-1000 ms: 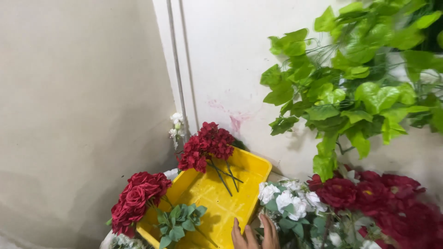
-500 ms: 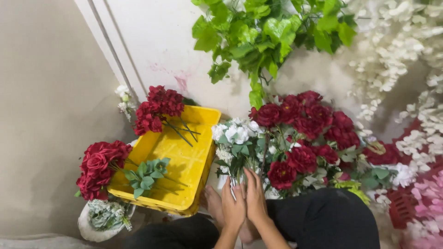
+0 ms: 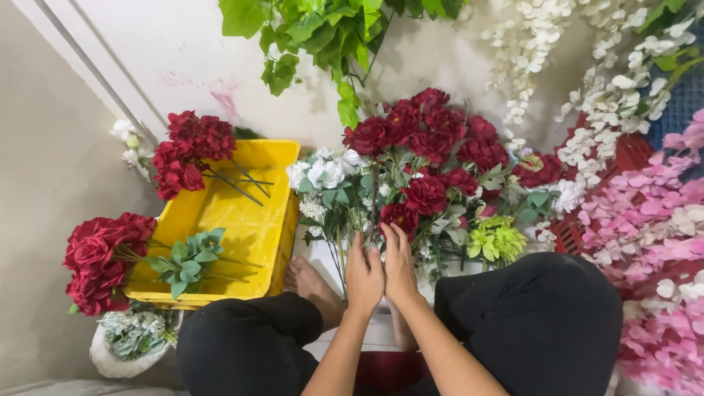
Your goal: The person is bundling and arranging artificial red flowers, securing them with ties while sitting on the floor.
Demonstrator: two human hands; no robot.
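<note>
Head view, our left hand (image 3: 364,277) and right hand (image 3: 400,264) pressed side by side, fingers straight, gripping nothing, reaching into red-and-white flower bunch (image 3: 422,172), yellow crate (image 3: 246,227) just left.

the wall (image 3: 183,59) behind was off-white, with faint pink stains, and a pale strip (image 3: 88,66) ran across it diagonally up and left of the hands. further left the surface (image 3: 44,183) was plain beige. green leaves (image 3: 323,29) hung above, white blossom strands (image 3: 587,81) to the upper right. the light was soft and even.
</note>
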